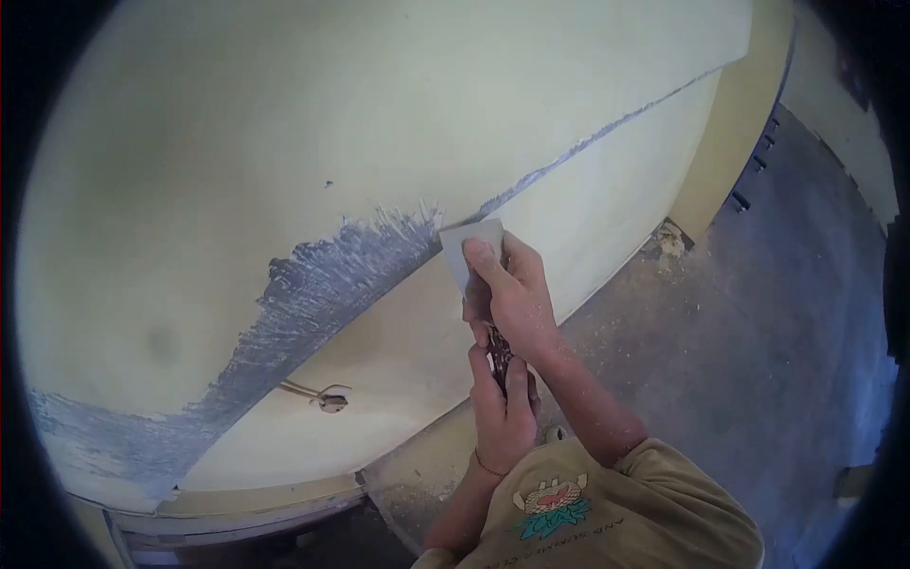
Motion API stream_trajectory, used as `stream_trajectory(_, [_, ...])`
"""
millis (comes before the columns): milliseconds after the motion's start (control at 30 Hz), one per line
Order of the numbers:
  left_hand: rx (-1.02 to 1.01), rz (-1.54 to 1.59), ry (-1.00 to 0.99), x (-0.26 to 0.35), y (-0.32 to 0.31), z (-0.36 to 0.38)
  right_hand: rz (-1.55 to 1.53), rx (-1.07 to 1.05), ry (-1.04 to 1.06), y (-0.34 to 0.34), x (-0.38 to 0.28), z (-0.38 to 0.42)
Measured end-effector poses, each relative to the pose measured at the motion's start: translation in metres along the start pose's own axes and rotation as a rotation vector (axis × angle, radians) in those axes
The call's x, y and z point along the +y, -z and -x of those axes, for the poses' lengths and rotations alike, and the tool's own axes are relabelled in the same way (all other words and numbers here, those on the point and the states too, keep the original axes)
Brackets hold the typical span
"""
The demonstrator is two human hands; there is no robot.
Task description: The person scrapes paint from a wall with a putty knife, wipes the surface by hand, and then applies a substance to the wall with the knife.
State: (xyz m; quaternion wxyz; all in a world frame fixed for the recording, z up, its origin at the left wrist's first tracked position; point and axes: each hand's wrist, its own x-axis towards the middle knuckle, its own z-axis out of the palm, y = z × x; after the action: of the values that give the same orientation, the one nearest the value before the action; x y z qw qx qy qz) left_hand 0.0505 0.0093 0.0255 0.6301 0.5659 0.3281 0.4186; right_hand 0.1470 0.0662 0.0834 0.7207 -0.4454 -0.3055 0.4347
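Note:
A flat, pale scraper blade rests with its upper edge against the cream painted wall, at the end of a rough grey scraped band. My right hand grips the scraper near the blade, thumb pressed on its face. Below it, my left hand is closed around the dark, paint-flecked handle. A thin grey strip continues up and right from the blade along the wall's edge line.
An opening with wires shows in the lower wall. A ledge runs along the bottom left. Pale debris lies on the grey floor by the wall's corner, with small dark objects farther right.

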Motion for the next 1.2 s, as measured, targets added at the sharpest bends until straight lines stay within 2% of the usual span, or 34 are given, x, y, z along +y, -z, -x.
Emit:
stream_trajectory(133, [-0.001, -0.026, -0.047, 0.005, 0.000, -0.001, 0.041, -0.016, -0.021, -0.005, -0.009, -0.001])
stream_trajectory(333, [-0.031, -0.012, 0.001, 0.012, 0.003, -0.009, 0.034, -0.010, -0.022, -0.009, -0.013, -0.008])
stream_trajectory(400, [0.019, -0.051, -0.055, 0.011, -0.002, -0.012, 0.019, 0.000, -0.025, -0.010, -0.013, -0.011])
stream_trajectory(500, [0.005, 0.001, 0.027, 0.020, 0.000, -0.011, 0.024, 0.018, 0.003, -0.010, -0.011, -0.013])
stream_trajectory(600, [0.032, 0.001, -0.021, 0.032, -0.005, -0.015, 0.053, 0.008, -0.024, -0.013, -0.030, -0.019])
stream_trajectory(667, [-0.029, -0.006, -0.011, 0.062, -0.006, -0.035, 0.189, 0.085, 0.250, -0.012, -0.041, -0.030])
stream_trajectory(700, [-0.086, -0.004, -0.034, 0.069, -0.005, -0.035, 0.197, 0.088, 0.202, -0.007, -0.032, -0.019])
stream_trajectory(767, [-0.052, -0.034, -0.010, 0.049, -0.006, -0.020, 0.195, 0.049, 0.206, -0.005, -0.039, -0.024])
stream_trajectory(833, [0.010, -0.002, 0.009, 0.021, -0.012, -0.007, 0.095, 0.054, 0.084, 0.001, -0.028, -0.003])
stream_trajectory(900, [-0.032, -0.012, 0.005, 0.000, -0.009, -0.002, 0.031, 0.010, -0.011, 0.011, -0.014, 0.005])
stream_trajectory(967, [-0.056, -0.030, 0.056, -0.006, -0.005, 0.003, 0.010, 0.007, -0.013, 0.014, -0.010, 0.008])
stream_trajectory(1067, [-0.110, -0.050, 0.028, -0.005, -0.001, 0.009, -0.004, 0.019, -0.023, 0.012, -0.003, 0.014])
stream_trajectory(1133, [-0.026, 0.057, 0.078, -0.002, -0.001, 0.013, 0.003, 0.032, -0.021, 0.012, 0.001, 0.016])
stream_trajectory(1200, [-0.030, 0.069, 0.117, -0.008, 0.004, 0.019, 0.006, 0.037, -0.080, 0.014, 0.014, 0.020])
